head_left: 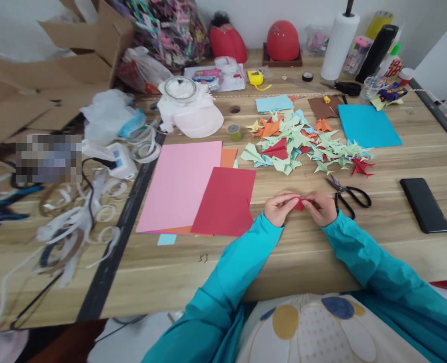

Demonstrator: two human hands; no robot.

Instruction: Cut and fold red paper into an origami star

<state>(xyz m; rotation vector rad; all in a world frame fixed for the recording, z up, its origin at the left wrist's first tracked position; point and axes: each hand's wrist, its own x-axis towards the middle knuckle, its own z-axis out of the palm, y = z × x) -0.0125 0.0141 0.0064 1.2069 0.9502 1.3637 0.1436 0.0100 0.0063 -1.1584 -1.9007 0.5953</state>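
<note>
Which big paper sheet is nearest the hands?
The red sheet, partly over the pink sheet. It lies beside the left hand; the pink sheet and blue sheet are farther away.

Soft, diffuse light leaves faint shadows on the tabletop (144, 272) beneath the pinching left hand (278, 209) and right hand (323, 208); far left of their grip, pixelation masks a patch (48, 158) and wide-angle distortion stretches the slightly blurred cardboard box (75, 73).
</note>
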